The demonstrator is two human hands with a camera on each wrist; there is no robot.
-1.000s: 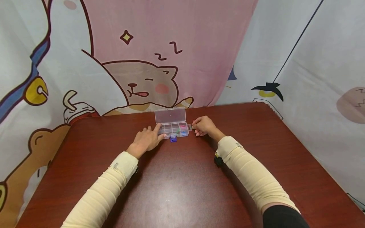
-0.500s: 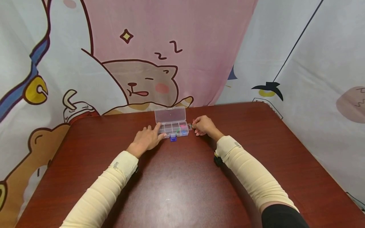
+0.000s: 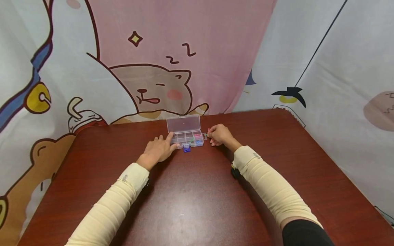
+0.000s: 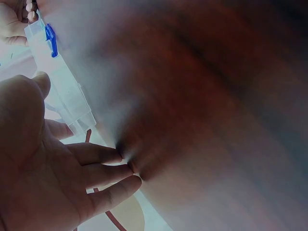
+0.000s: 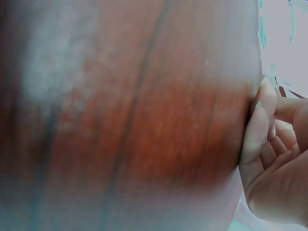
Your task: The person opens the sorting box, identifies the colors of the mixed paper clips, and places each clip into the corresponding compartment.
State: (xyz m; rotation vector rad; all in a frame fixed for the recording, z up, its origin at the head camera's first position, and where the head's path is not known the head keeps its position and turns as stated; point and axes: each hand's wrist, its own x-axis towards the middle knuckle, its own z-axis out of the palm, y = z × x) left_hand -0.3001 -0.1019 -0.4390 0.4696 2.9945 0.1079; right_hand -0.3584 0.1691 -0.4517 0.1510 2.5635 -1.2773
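Note:
A clear plastic compartment box (image 3: 181,135) sits near the table's far edge, its lid (image 3: 183,123) tipped up at the back. Pink clips (image 3: 197,135), blue clips (image 3: 198,142) and a bit of green (image 3: 192,141) lie in its right compartments. My left hand (image 3: 156,151) rests at the box's left end, fingers spread, index finger and thumb touching it. My right hand (image 3: 220,134) is beside the box's hang tab (image 3: 205,136), fingers curled, thumb and index fingertips together. A small pink looped clip (image 3: 209,129) sticks out past these fingertips; the rest is hidden.
A blue latch (image 3: 187,149) hangs at the box's front. The reddish-brown table (image 3: 184,191) stretches toward me. Behind it hangs a curtain (image 3: 224,58) with cartoon animals, and another printed sheet (image 3: 347,112) borders the right side.
Both hands and the box stay in place, with only a slight shift of the whole view. The right fingertips move very little by the hang tab.

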